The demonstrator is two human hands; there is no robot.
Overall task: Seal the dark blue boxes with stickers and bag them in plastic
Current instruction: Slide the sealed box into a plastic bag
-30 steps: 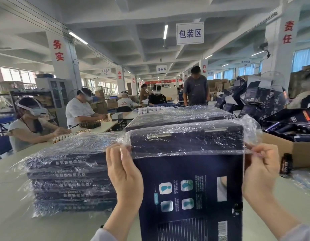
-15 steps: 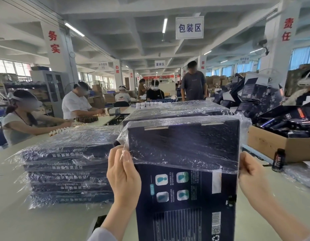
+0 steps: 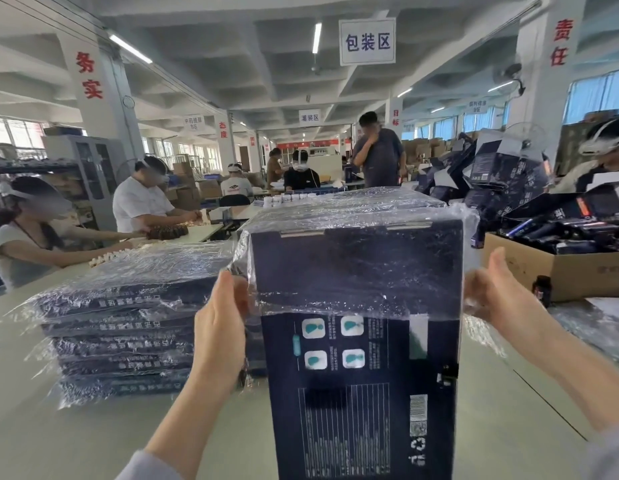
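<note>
Left hand (image 3: 219, 327) and right hand (image 3: 491, 294) gripped the plastic bag (image 3: 356, 271) on the dark blue box (image 3: 360, 393). The overhead sign (image 3: 367, 41) read 包装区.

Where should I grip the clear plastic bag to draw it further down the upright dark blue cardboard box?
Grip the clear plastic bag at its open hem, at both side edges, coming in from left and right. It covers only the upper part of the dark blue cardboard box, and loose film juts out at both sides.
</note>
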